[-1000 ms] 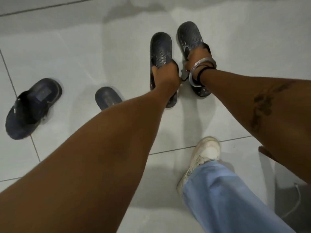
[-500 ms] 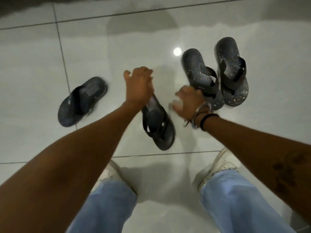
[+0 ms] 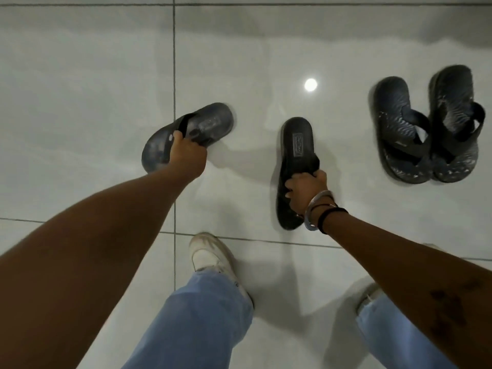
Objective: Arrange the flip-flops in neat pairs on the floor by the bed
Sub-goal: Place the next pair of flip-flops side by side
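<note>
My left hand (image 3: 186, 153) grips the strap of a dark flip-flop (image 3: 210, 123) that lies tilted, heel toward the upper right. My right hand (image 3: 306, 189), with bracelets at the wrist, is closed on the strap of a second dark flip-flop (image 3: 296, 139), which points straight away from me. At the far right a pair of patterned dark flip-flops (image 3: 399, 121) stands side by side, its two straps touching.
The floor (image 3: 80, 89) is glossy pale tile with grey grout lines and a bright lamp reflection (image 3: 310, 84). My white shoes (image 3: 210, 257) and blue jeans (image 3: 202, 323) fill the lower part of the view. No bed is visible.
Both hands left the patterned pair, which now sits at the right. My left hand reached the far-left flip-flop and gripped it; my right hand took hold of the middle one.
</note>
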Motion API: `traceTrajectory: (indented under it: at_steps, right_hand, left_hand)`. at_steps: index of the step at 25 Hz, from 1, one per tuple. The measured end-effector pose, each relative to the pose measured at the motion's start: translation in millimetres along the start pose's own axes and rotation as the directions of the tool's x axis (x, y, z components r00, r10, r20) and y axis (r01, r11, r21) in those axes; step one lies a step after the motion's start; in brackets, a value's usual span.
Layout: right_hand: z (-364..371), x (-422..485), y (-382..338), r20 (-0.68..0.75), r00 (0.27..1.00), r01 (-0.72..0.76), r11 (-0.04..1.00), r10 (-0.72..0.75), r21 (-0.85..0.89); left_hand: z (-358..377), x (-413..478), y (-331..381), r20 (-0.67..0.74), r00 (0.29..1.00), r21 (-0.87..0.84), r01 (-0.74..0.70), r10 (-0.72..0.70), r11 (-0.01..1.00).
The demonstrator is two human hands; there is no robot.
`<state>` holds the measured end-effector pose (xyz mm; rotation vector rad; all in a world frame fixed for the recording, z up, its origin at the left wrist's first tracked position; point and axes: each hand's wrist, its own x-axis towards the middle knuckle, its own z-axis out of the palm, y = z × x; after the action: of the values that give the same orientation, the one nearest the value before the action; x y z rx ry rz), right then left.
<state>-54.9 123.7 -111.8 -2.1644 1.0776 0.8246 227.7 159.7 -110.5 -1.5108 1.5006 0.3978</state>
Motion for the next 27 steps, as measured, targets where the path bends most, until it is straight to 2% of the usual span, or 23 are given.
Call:
traceTrajectory:
  at_steps: [2,5,6,8,11,14,16,18,19,21,22,23,24,26,27]
  right_hand:
    - [-22.6,16.7,-15.3,-0.028,1.0,0.009,0.999,-0.008,0.044]
    - [-46.9,39.7,-35.8,0.012,1.0,-0.015,0.999,0.014,0.041]
    - [-51.0,45.7,-40.9,0.025,1.0,-0.017,1.0,0.016,0.022]
    - [-56.0,53.2,-49.5,0.046,0.999,-0.019,1.0,0.02,-0.006]
    - [-58.5,57.1,-56.0,0.029,0.999,0.024,0.999,-0.023,-0.036]
    - [-55.7,53.5,-56.1,0.009,0.996,0.084,0.994,-0.084,-0.076]
    - [-52.3,50.5,-51.1,-0.011,0.995,0.101,0.993,-0.102,-0.063]
    - [-56.1,52.3,-35.1,-0.137,0.984,0.114,0.993,-0.113,0.001]
    - [-59.9,54.3,-21.1,-0.253,0.964,0.102,0.994,-0.088,0.043]
    - [-70.8,62.1,14.5,-0.461,0.887,0.027,0.993,0.029,0.114]
    - [-76.8,66.8,35.4,-0.467,0.88,-0.041,0.993,0.088,0.111]
    - [-82.7,72.7,56.1,-0.395,0.912,-0.111,0.993,0.115,0.033]
    - [-87.0,79.7,72.1,-0.273,0.956,-0.139,0.984,0.104,-0.113]
    - [-89.2,93.3,88.3,-0.036,0.997,-0.07,0.939,0.061,-0.336]
    - [-86.2,99.8,87.3,0.023,0.998,-0.045,0.939,0.056,-0.34]
  left_hand:
    - [-0.1,-5.0,0.5,0.057,0.998,-0.043,0.045,-0.042,0.998]
    - [6.7,-10.4,-5.4,0.05,0.997,0.024,0.054,-0.055,0.998]
    - [6.5,-10.1,-7.1,0.034,0.997,-0.001,0.07,-0.07,0.998]
    - [-2.3,-5.6,-2.9,-0.055,0.996,-0.205,0.054,-0.066,0.977]
    - [-34.5,3.8,27.4,-0.13,0.991,-0.509,-0.058,-0.01,0.859]
    - [-61.4,10.0,60.2,-0.108,0.994,-0.666,-0.075,0.004,0.742]
    - [-66.2,12.2,68.8,-0.088,0.996,-0.689,-0.057,-0.005,0.722]
    - [-66.2,14.3,70.9,-0.067,0.997,-0.704,-0.028,-0.027,0.71]
    - [-67.3,14.2,72.8,-0.064,0.997,-0.714,-0.017,-0.042,0.7]
    - [-72.7,14.4,79.5,-0.075,0.99,-0.766,0.017,-0.116,0.643]
    - [-77.3,13.3,84.4,-0.055,0.987,-0.778,0.053,-0.152,0.626]
    - [-82.6,12.5,90.4,-0.036,0.986,-0.754,0.082,-0.165,0.652]
    - [-86.3,11.1,97.2,-0.027,0.986,-0.687,0.101,-0.164,0.719]
    - [-94.3,9.1,110.6,-0.023,0.99,-0.519,0.11,-0.142,0.848]
    - [-96.3,10.1,115.8,-0.004,0.991,-0.471,0.118,-0.136,0.874]
